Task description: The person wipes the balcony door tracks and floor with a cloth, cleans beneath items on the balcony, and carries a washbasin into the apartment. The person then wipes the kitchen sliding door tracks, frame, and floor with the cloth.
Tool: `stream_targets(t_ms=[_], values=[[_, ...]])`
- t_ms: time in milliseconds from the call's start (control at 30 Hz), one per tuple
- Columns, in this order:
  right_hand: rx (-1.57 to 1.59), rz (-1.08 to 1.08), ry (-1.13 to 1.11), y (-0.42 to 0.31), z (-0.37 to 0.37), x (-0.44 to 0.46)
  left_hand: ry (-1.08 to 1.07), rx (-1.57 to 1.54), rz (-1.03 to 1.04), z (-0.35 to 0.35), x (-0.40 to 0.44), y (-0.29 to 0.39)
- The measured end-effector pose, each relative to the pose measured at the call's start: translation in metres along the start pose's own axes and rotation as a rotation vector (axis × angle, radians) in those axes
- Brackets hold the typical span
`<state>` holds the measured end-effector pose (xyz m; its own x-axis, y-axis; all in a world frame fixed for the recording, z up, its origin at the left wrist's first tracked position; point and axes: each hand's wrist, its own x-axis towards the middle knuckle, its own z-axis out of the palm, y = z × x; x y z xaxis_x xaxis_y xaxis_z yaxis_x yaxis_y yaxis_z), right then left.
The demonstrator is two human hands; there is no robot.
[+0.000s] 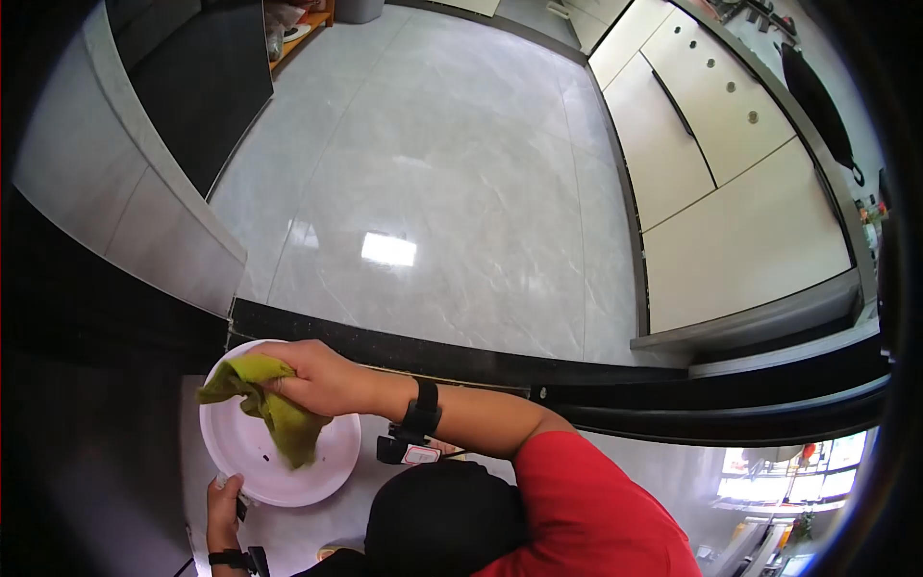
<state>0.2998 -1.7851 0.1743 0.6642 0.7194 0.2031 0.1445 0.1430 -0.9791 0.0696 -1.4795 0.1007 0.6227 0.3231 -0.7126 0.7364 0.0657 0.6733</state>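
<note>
A pale pink basin (338,460) lies at the lower left, with a few small dark specks inside it. My right hand (322,380) is closed around a bunched olive-green cloth (296,429). The cloth hangs over the inside of the basin, and one end reaches past its left rim. At the basin's lower-left rim, my left hand (225,502) is closed with its thumb at the edge. A small white bit and something dark show beside those fingers; I cannot make out what they are.
A dark threshold strip (404,348) runs just beyond the basin. Grey glossy floor tiles (452,192) stretch past it. Cream cabinets (740,236) stand at the right, a black panel (197,91) at the left. A black rounded shape (447,519) sits close below my right arm.
</note>
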Motion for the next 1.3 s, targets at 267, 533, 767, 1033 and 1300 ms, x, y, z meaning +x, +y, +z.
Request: stream_targets(t_ms=[267, 533, 767, 1033, 1300], values=[[0.768, 0.48, 0.509, 0.055, -0.086, -0.065, 0.036, -0.081, -0.04, -0.009, 0.006, -0.025], [0.164, 0.381, 1.822, 0.17, -0.265, -0.232, 0.083, -0.092, -0.102, -0.017, 0.015, -0.033], [-0.935, 1.387, 1.394, 0.229, -0.258, -0.257, 0.097, -0.068, -0.151, -0.006, 0.011, -0.018], [-1.144, 0.513, 0.819, 0.303, -0.17, -0.113, 0.105, -0.022, -0.176, -0.009, 0.015, -0.019], [-0.155, 0.248, 0.343, 0.215, -0.025, -0.001, 0.107, -0.023, -0.085, -0.004, 0.013, -0.008]])
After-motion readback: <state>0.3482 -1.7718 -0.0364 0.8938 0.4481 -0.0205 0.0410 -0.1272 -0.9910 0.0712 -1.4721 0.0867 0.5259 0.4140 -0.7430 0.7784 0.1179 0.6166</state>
